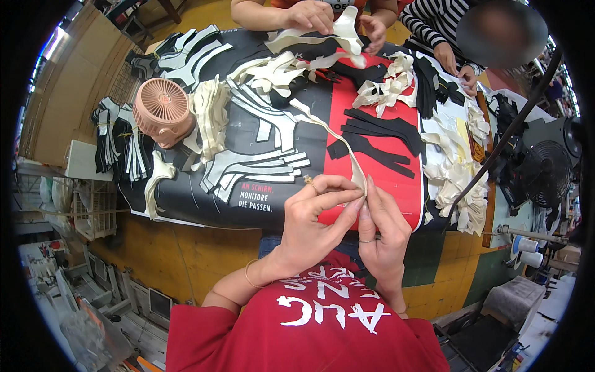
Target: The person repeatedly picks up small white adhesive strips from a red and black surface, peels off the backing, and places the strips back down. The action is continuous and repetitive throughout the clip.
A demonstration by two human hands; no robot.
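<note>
Cream-coloured, thin and floppy, the long curved strip of cut material [334, 133] is pinched at its near end between both hands, just above the near edge of the desk [186, 208], with the rest trailing away over the black-and-red printed sheet [396, 180] towards the far side. Biggest risk, honestly: that loose far end could get snagged on the piles of grey-and-white cut pieces [260, 164] or the black curved strips [378, 146] if it's tugged, and a neat stack would be dragged out of order; a strip this thin could also be creased or torn by too hard a pull. The left hand [313, 214] is closed down, thumb and fingertips pressed together on the strip's end. The right hand [384, 232] is nearly shut too, its fingers held straight against the same end, touching the left fingertips. A small pink desk fan [162, 108] is parked to the left, and other people's hands [310, 15] are seen handling similar cream pieces across the desk.
</note>
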